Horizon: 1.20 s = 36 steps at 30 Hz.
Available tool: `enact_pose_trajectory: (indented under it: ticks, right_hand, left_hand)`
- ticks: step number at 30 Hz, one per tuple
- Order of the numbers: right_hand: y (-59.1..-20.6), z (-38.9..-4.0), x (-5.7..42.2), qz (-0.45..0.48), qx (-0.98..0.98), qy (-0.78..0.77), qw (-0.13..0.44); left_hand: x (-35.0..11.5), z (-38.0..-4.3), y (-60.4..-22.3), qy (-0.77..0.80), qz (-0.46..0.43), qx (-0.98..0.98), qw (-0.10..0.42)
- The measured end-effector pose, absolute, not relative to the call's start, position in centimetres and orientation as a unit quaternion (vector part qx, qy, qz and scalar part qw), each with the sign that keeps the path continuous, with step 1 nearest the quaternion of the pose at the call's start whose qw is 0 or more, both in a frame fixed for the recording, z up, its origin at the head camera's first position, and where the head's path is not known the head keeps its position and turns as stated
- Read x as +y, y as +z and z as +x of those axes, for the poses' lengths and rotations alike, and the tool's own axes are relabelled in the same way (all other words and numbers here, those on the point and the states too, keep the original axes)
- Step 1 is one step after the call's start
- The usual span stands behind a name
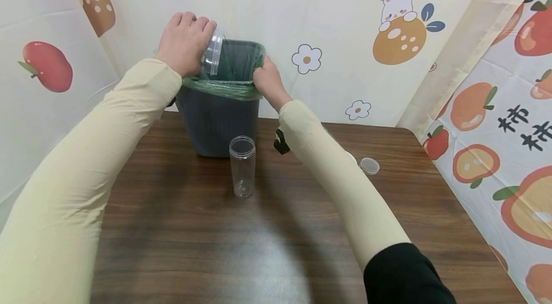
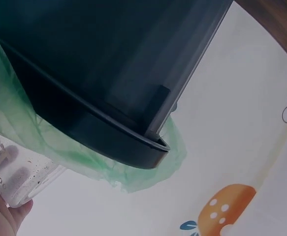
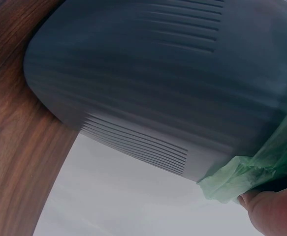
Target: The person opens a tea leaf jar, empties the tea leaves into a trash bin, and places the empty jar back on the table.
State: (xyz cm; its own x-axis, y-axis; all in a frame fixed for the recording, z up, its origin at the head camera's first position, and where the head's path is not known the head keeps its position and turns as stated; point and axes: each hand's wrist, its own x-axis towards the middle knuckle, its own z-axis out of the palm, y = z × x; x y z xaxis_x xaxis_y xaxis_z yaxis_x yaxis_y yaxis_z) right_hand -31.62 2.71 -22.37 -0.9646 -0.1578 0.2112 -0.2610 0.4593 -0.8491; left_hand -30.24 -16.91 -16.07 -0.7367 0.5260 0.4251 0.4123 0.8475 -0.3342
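In the head view my left hand [image 1: 186, 45] grips a clear plastic jar [image 1: 212, 54], tipped on its side over the mouth of a dark grey trash bin [image 1: 217, 119]. A green bag [image 1: 222, 88] lines the bin and folds over its rim. My right hand [image 1: 270, 81] holds the rim and bag at the right side. In the left wrist view the jar [image 2: 22, 174] has small dark specks on its wall, and fingers wrap its base. The right wrist view shows my thumb [image 3: 276, 209] against the bag. A second clear jar [image 1: 243, 167] stands upright and lidless before the bin.
A translucent round lid [image 1: 369, 166] lies on the brown wooden table [image 1: 194, 246], right of the bin. Another pale edge beside it is mostly hidden by my right forearm. Behind the bin hangs a printed cloth [image 1: 327, 16] with fruit and flowers.
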Motion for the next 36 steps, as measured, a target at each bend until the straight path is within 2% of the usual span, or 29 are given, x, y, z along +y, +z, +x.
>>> enact_pose_trajectory:
  ticks: [20,28,36]
  right_hand:
    - [-22.28,-31.38,2.82,0.125,-0.849,0.511,0.052]
    - [-22.22,-31.21,2.82,0.128,-0.849,0.510,0.052]
    - [-22.21,-31.24,2.86,0.129,-0.848,0.511,0.053]
  left_hand:
    - [-16.77,-30.51,-16.15,0.166,-0.287,-0.900,0.282]
    - [-16.70,-30.31,-16.16,0.189,-0.314,-0.877,0.311]
    - [-16.45,-30.62,-16.17,0.232,-0.326,-0.866,0.298]
